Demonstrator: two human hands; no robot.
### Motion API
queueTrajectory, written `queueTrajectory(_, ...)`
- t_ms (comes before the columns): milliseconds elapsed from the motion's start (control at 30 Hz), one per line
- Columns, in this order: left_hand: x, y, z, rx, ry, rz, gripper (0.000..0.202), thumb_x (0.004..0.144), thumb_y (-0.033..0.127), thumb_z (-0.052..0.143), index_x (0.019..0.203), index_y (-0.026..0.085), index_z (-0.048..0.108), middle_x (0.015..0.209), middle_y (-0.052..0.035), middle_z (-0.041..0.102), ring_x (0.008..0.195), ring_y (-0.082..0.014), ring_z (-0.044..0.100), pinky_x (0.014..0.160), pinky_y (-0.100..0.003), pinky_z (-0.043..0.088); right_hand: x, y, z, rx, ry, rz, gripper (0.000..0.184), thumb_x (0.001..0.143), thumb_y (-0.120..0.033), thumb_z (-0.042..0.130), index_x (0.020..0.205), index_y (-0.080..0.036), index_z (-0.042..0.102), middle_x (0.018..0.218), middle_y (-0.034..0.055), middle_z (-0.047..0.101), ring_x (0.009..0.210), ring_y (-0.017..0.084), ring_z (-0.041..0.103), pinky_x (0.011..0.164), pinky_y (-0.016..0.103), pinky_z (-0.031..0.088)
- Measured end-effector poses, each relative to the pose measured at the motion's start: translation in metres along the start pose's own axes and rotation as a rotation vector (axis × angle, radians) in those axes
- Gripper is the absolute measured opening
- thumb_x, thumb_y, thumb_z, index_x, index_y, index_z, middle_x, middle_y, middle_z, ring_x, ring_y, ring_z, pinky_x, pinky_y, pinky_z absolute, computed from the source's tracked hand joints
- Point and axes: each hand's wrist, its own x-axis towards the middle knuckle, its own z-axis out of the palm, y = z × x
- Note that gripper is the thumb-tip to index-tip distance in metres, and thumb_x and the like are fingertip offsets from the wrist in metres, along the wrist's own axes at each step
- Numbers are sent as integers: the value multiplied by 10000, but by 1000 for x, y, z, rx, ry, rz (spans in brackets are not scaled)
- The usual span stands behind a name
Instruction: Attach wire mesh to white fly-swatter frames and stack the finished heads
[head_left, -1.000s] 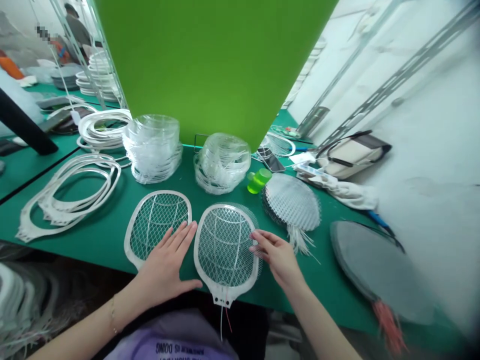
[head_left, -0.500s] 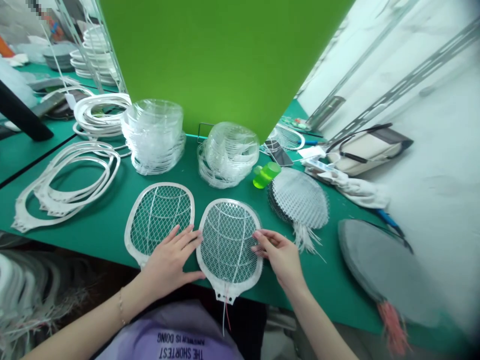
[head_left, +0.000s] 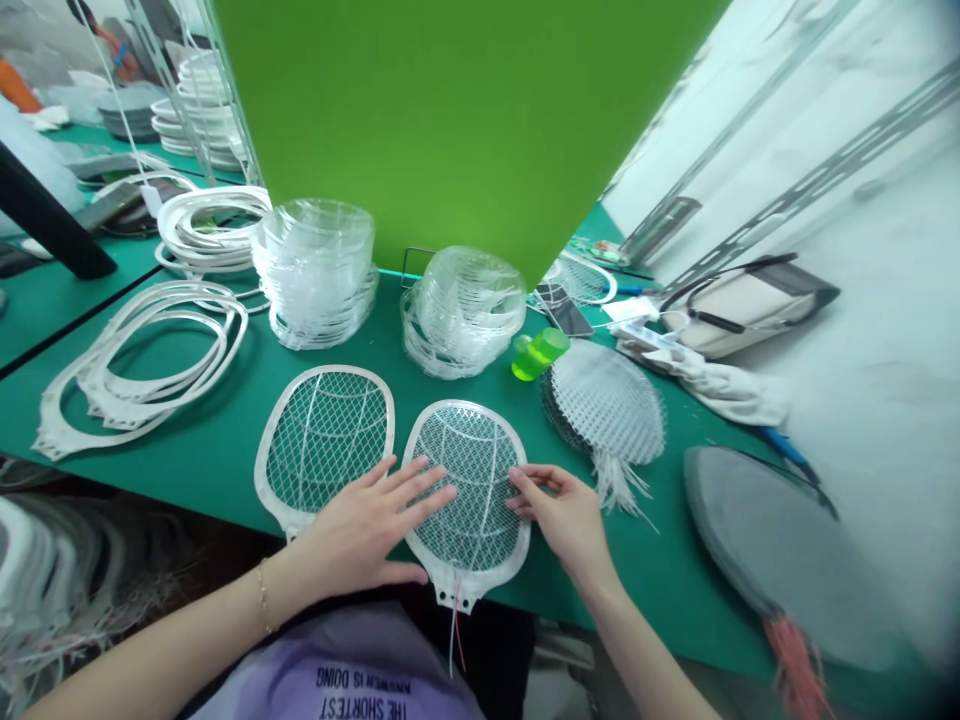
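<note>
Two white racket-shaped mesh frames lie side by side at the near edge of the green table (head_left: 225,450). My left hand (head_left: 367,525) lies open and flat, its fingers spread over the left half of the right frame (head_left: 480,470). My right hand (head_left: 562,510) rests at that frame's right rim, fingers bent and touching the edge. Thin red and white wires hang from the frame's neck over the table edge. The left frame (head_left: 322,435) lies untouched beside my left hand.
Behind stand two stacks of clear plastic covers (head_left: 319,270) (head_left: 465,305), loose white rims (head_left: 142,360) at left, a green bottle (head_left: 538,352), a pile of mesh pieces (head_left: 607,400), a grey mesh stack (head_left: 765,530), a phone, a bag (head_left: 742,300) and a green screen (head_left: 450,120).
My left hand has slid right, from beside the right frame onto its mesh. My right hand stays at the rim. The view has shifted slightly.
</note>
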Motion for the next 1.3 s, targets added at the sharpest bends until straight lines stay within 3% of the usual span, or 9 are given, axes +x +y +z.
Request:
queueTrajectory(167, 9, 8, 5, -55, -80, 28, 654, 922, 598, 597, 1451, 227, 499, 1570, -82, 419, 1469, -307, 348, 1187, -455, 331, 0, -5, -3, 4, -12, 19, 537, 535, -543, 877, 820, -115, 721, 648, 63, 713, 529, 175, 683, 504, 253, 558)
queueTrajectory(433, 5, 9, 4, -116, -68, -41, 695, 862, 522, 716, 1453, 226, 501, 1627, -98, 302, 1514, -358, 200, 1162, -543, 362, 7, 0, 1, -95, 19, -109, 534, 609, -597, 798, 868, -133, 742, 793, 93, 754, 503, 155, 625, 530, 308, 535)
queueTrajectory(567, 9, 13, -2, -135, -119, -70, 696, 862, 502, 721, 1448, 190, 510, 1609, -114, 338, 1499, -362, 252, 1163, -567, 354, 11, -1, -4, -196, -13, -131, 524, 624, -622, 784, 830, -142, 743, 759, 94, 738, 534, 183, 618, 530, 330, 513)
queueTrajectory(733, 8, 13, -2, -128, -149, -74, 694, 869, 517, 709, 1446, 188, 510, 1591, -122, 374, 1487, -355, 292, 1160, -568, 357, 1, -5, -15, -659, 191, -457, 559, 849, -641, 601, 1076, -140, 707, 949, 125, 728, 708, 240, 662, 671, 398, 540)
queueTrajectory(800, 7, 11, 0, -121, -132, -61, 683, 881, 507, 698, 1453, 191, 498, 1591, -119, 377, 1493, -345, 282, 1163, -552, 359, -6, -2, -15, -735, 149, -680, 513, 926, -579, 537, 1161, -145, 676, 1105, 147, 714, 934, 282, 682, 812, 431, 552)
queueTrajectory(900, 12, 7, 0, -97, -93, -52, 665, 883, 487, 697, 1444, 189, 503, 1579, -122, 403, 1484, -337, 308, 1168, -533, 354, -14, 6, -10, -867, -14, -916, 364, 1000, -428, 465, 1149, -186, 693, 1206, 103, 712, 1204, 307, 606, 1056, 528, 440)
queueTrajectory(1067, 36, 11, -13, -71, -14, 46, 629, 882, 545, 644, 1386, 179, 559, 1519, -131, 488, 1437, -352, 393, 1206, -576, 233, -12, 10, -6, -1021, -70, -899, 328, 977, -251, 434, 1142, -189, 710, 1238, 70, 710, 1255, 299, 583, 1127, 604, 347)
queueTrajectory(1200, 53, 17, -14, -50, -13, 86, 387, 964, 288, 518, 1330, 198, 606, 1456, -104, 556, 1312, -301, 545, 1104, -487, 422, -13, 5, -8, -1029, -67, -915, 340, 936, -191, 440, 1147, -174, 705, 1250, 79, 703, 1247, 309, 589, 1120, 623, 345)
queueTrajectory(1300, 56, 19, -9, -38, -37, 61, 343, 935, 231, 518, 1238, 156, 661, 1375, -132, 611, 1240, -309, 597, 1025, -449, 499, -42, 9, -9, -930, 7, -1027, 320, 933, -203, 489, 1194, -139, 663, 1254, 116, 694, 1247, 315, 583, 1097, 579, 385)
